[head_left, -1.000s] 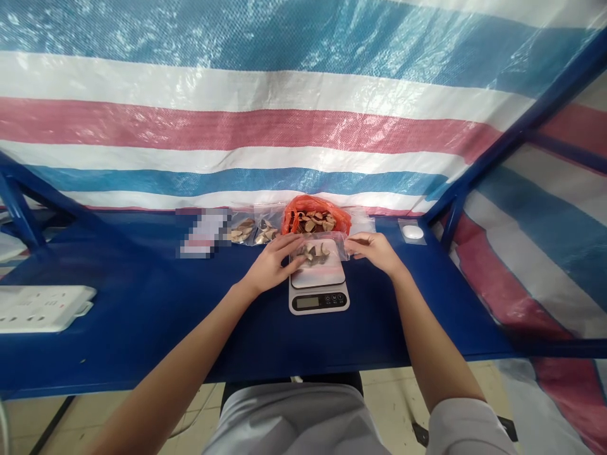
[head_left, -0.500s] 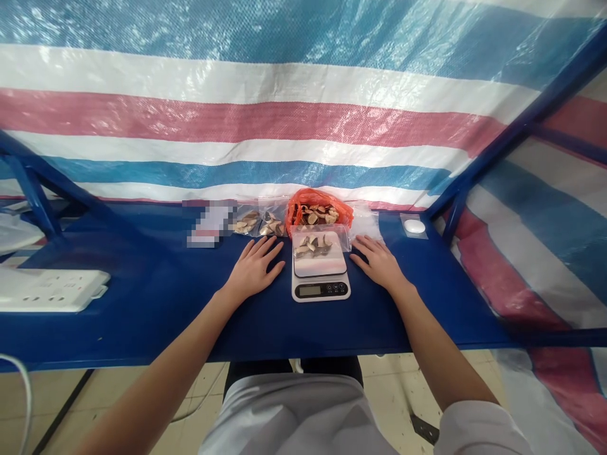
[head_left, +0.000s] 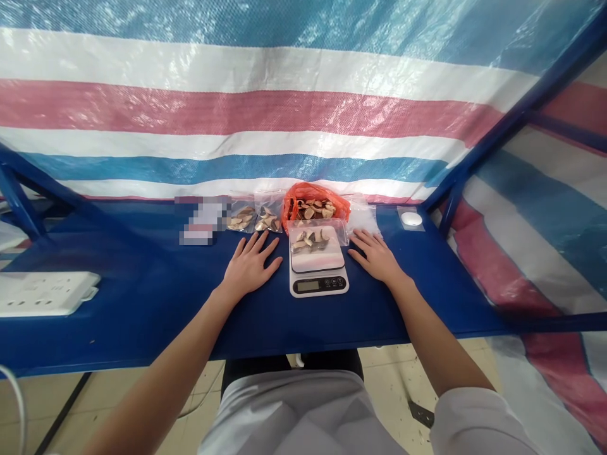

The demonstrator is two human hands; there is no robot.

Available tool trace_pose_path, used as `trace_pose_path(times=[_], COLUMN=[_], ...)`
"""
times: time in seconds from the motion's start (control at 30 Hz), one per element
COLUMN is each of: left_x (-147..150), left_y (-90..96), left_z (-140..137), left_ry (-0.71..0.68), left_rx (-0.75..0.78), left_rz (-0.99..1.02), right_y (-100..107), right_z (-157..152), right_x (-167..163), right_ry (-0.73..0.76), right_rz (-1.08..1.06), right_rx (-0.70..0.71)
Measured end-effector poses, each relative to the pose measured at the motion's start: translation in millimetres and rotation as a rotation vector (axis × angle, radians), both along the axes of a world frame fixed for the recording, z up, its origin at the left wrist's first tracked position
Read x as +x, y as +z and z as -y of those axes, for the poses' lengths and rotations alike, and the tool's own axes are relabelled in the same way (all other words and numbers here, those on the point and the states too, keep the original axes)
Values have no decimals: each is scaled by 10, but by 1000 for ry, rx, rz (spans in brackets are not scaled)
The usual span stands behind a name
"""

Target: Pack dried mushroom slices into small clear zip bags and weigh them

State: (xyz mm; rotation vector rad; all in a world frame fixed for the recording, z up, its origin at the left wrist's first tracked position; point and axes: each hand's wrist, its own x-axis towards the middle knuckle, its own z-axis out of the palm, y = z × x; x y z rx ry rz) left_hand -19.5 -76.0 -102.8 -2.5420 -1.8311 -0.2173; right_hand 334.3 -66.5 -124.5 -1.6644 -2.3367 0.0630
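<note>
Between my hands stands a white digital kitchen scale [head_left: 318, 285]. On its plate lies a clear zip bag [head_left: 311, 242] with several dried slices in it, perhaps mushroom. My left hand [head_left: 249, 265] rests flat on the blue table, fingers spread, left of the scale. To the right of the scale, my right hand [head_left: 374, 256] lies flat too, its fingertips at the edge of some clear empty bags [head_left: 363, 216]. Behind the scale sits an open red plastic bag [head_left: 296, 205] full of the same kind of slices. Neither hand holds anything.
Two filled zip bags, one further left [head_left: 241, 219] and one nearer the red bag [head_left: 268, 219], lie beyond my left hand. A blurred-out item [head_left: 203, 221] is beside them. A white round object [head_left: 411, 219] lies at right, a power strip [head_left: 45, 294] at left.
Both hands stay flat in the same places beside the scale. Only the camera view has shifted slightly.
</note>
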Motion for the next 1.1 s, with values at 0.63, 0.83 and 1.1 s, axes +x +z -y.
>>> trace_pose_path(times=[0.63, 0.83, 1.1], left_x=[-59, -47, -43], left_y=[-152, -125, 22], left_z=[-43, -30, 3], left_ry=[-47, -44, -96], left_rx=[104, 126, 284], left_rz=[142, 163, 310], right_y=[-4, 17, 219], right_z=[11, 15, 50], right_x=[-4, -17, -40], right_ry=[7, 2, 17], right_rz=[-22, -26, -362], right_rx=[36, 52, 133])
